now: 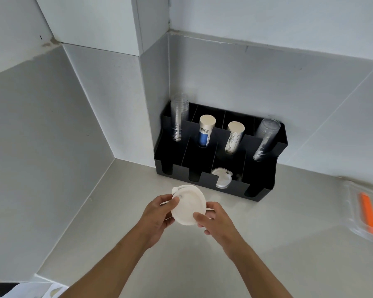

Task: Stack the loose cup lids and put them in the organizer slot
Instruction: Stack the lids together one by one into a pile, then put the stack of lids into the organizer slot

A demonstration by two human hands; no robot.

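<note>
I hold a small stack of white cup lids (188,206) above the counter, in front of the black organizer (265,177). My left hand (157,216) grips its left edge and my right hand (215,220) pinches its lower right edge. The stack is tilted with a flat face toward me. Inside the organizer's third front slot, more lids (221,177) lie stacked. The slot to the left of them looks dark and I cannot see into it.
The organizer's back row holds clear cup stacks (178,117) (266,138) and two paper cup stacks (205,131) (234,137). Grey walls close in behind and on the left. A clear plastic package with an orange item (367,211) lies at the counter's right.
</note>
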